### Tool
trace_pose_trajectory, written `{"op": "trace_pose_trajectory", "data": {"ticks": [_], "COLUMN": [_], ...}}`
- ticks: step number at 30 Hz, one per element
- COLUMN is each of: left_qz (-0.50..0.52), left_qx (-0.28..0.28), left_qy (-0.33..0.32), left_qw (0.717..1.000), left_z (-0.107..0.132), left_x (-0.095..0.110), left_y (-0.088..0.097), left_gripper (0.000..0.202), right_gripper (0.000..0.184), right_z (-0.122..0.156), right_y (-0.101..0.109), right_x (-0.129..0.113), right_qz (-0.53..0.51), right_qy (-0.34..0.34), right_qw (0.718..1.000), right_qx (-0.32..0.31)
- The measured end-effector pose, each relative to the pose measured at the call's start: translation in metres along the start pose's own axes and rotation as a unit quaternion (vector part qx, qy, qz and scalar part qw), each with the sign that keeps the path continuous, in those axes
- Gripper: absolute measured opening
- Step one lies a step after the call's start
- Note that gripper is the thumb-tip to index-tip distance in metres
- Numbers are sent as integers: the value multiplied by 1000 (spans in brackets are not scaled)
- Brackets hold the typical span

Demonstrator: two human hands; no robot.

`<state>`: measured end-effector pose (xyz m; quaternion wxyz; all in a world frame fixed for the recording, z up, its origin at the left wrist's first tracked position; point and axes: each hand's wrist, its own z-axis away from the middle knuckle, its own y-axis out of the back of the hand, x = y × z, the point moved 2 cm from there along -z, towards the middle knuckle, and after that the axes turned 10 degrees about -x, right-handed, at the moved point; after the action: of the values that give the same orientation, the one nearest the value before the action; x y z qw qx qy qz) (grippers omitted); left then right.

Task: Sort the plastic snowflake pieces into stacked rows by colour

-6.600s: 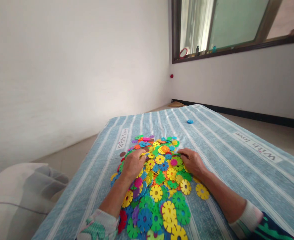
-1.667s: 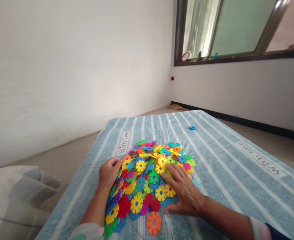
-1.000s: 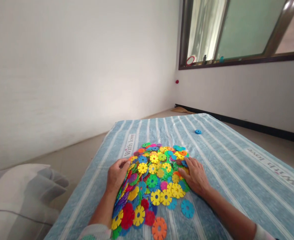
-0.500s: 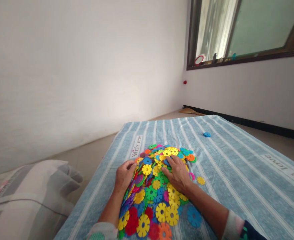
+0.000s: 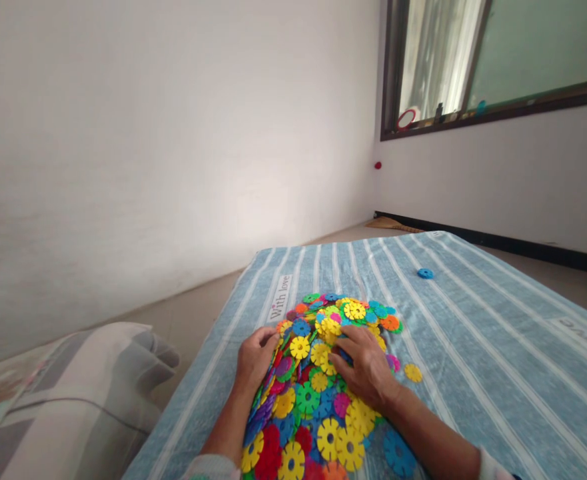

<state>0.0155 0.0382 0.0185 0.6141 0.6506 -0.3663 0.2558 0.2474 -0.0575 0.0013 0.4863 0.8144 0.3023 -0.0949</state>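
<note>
A heap of flat plastic snowflake discs (image 5: 323,373) in yellow, green, blue, red, purple and orange lies on a blue striped sheet (image 5: 473,347). My left hand (image 5: 254,355) rests against the heap's left edge with fingers curled onto the discs. On top of the heap lies my right hand (image 5: 366,365), palm down, its fingers bent and pressing into the discs near the middle. Whether either hand has a disc pinched is hidden. One yellow disc (image 5: 413,372) lies loose to the right of the heap.
A single blue disc (image 5: 425,273) sits apart, farther back on the sheet. A grey striped pillow (image 5: 73,400) lies at the lower left. White walls stand behind, and a window (image 5: 493,60) with small items on its sill is at the upper right.
My right hand has slid from the heap's right edge onto its top and drawn back toward me. My left hand stays at the left edge. The view has turned left.
</note>
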Motion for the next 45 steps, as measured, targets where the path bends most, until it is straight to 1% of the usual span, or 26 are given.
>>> {"op": "trace_pose_trajectory", "data": {"ticks": [4,9,11,14,16,19,25,28,31,39,45], "left_qz": [2,6,5,4,4,7,-1,-13,-16,-17,-12], "left_qx": [1,3,3,3,2,4,3,6,15,5,1], "left_qy": [1,0,1,2,5,9,25,16,16,39,43], "left_qw": [1000,1000,1000,1000,1000,1000,1000,1000,1000,999,999], "left_z": [-1,0,0,0,0,-1,-5,-8,-11,-13,-14], "left_x": [-1,0,1,2,3,4,3,1,0,5,1], "left_y": [0,1,1,1,2,2,4,5,7,8,8], "left_gripper": [27,27,27,26,26,26,27,27,26,28,29], "right_gripper": [19,30,32,38,39,39,37,35,32,33,31], "right_z": [-2,-3,-4,-5,-6,-7,-9,-10,-12,-15,-16], "right_y": [4,12,15,17,18,16,12,11,10,12,10], "right_x": [2,9,15,26,32,36,33,34,34,31,33], "right_qz": [-16,-69,-68,-34,-16,-8,-18,-17,-4,6,6], "right_qy": [4,21,6,-34,-55,-67,-73,-83,-82,-74,-74], "right_qw": [1000,997,996,995,993,993,994,993,994,996,996], "right_qx": [23,35,52,87,100,93,80,81,78,59,52]}}
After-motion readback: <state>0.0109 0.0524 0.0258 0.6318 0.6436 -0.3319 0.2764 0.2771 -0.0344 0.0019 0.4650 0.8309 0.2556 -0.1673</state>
